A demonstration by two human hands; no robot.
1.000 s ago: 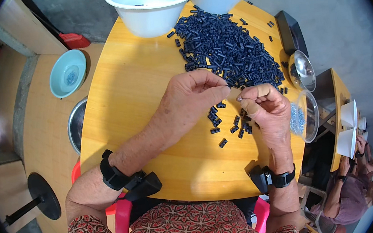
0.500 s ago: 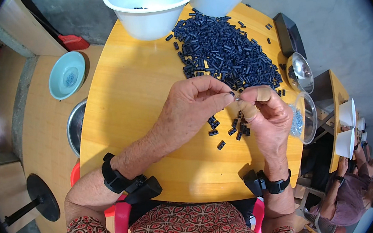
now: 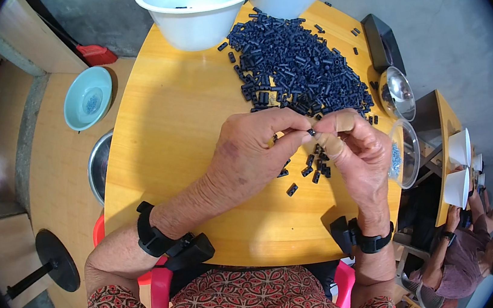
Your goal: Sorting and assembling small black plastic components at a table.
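The black plastic pieces (image 3: pixel 300 65) look matt, the wooden table (image 3: pixel 161 127) glossy.

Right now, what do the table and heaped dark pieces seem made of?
Table: apparently wood or wood-effect laminate, softly glossy, with faint grain streaks. Heaped dark pieces: probably moulded plastic, satin, judging by repeated shapes and dull highlights.

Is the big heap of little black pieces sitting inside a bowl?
No, the heap of black pieces lies loose on the yellow wooden table, beyond the left hand and right hand.
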